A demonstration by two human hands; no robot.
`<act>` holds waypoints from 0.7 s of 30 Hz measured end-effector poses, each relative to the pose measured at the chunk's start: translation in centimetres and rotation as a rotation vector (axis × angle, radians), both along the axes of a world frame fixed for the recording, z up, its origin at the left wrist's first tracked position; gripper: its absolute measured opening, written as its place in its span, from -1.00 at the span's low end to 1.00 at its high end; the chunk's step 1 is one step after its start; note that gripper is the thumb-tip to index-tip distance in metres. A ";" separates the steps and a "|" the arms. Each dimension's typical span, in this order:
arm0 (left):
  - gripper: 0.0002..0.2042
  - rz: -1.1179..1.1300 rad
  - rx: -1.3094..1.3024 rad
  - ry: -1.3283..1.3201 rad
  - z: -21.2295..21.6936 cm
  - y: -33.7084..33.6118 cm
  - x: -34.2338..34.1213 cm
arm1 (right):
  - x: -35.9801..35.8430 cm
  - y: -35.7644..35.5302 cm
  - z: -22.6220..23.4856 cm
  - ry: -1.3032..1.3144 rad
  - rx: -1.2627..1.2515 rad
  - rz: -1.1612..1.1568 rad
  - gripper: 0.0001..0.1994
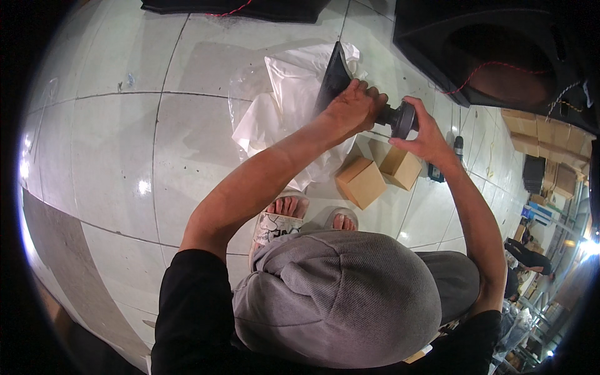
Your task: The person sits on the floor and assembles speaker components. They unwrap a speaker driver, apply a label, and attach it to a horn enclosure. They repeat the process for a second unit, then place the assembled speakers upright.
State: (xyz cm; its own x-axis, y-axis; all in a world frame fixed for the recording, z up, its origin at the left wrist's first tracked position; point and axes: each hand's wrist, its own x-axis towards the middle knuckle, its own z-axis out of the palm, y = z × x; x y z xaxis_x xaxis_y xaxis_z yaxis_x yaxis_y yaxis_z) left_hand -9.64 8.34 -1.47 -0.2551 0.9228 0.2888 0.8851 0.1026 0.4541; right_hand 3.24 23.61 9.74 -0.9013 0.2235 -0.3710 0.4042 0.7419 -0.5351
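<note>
My left hand (357, 106) is wrapped round the neck of a black flared speaker horn (333, 74), its wide mouth tilted up and away. At the horn's narrow end sits a round dark horn driver (404, 120). My right hand (428, 134) grips this driver by its rim, thumb and fingers on opposite sides. Whether the two parts are fully joined I cannot tell. Under the horn, a crumpled white plastic sheet (281, 119) lies on the floor. Just below my hands stand two small cardboard boxes, one nearer (361, 182) and one farther right (400, 166).
A large black speaker cabinet (437, 47) with red wires fills the upper right; part of another cabinet (237, 6) shows at the top. A power drill (436, 172) is on the tiles right of the boxes. Stacked cartons (540, 137) and a person (530, 257) are at far right.
</note>
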 end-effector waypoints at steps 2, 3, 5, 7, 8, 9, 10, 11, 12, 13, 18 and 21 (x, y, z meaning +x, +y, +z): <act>-0.44 -0.014 0.005 0.023 0.1 -0.2 -0.3 | 0.1 0.0 -0.4 0.095 0.104 0.095 -0.14; -0.43 -0.012 -0.003 0.040 0.1 -0.4 -0.4 | 0.1 0.0 -0.5 0.150 0.189 0.180 -0.14; -0.45 -0.007 0.039 0.052 0.2 -0.8 -0.6 | 0.0 0.0 -0.7 0.187 0.273 0.282 -0.14; -0.46 0.004 0.081 0.063 0.1 -1.1 -0.7 | -0.2 0.1 -0.5 0.179 0.282 0.313 -0.14; -0.46 0.008 0.107 0.066 0.1 -1.3 -0.7 | -0.3 0.2 -0.4 0.150 0.277 0.322 -0.15; -0.46 0.014 0.134 0.069 0.1 -1.3 -0.7 | -0.5 0.2 -0.3 0.147 0.285 0.325 -0.15; -0.47 0.009 0.127 0.052 0.1 -1.3 -0.8 | -0.6 0.3 -0.2 0.144 0.293 0.329 -0.16; -0.47 0.006 0.120 0.034 0.1 -1.2 -0.8 | -0.6 0.4 0.0 0.129 0.323 0.356 -0.16; -0.48 0.006 0.107 0.017 0.1 -1.2 -0.8 | -0.7 0.4 0.0 0.115 0.353 0.384 -0.16; -0.48 -0.006 0.098 0.019 0.2 -1.1 -0.8 | -0.7 0.5 0.1 0.113 0.384 0.418 -0.17; -0.47 -0.007 0.072 0.046 0.3 -1.0 -0.7 | -0.5 0.4 -0.1 0.134 0.290 0.331 -0.16; -0.45 -0.011 0.055 0.073 0.5 -1.1 -0.6 | -0.6 0.2 0.0 0.107 0.199 0.225 -0.14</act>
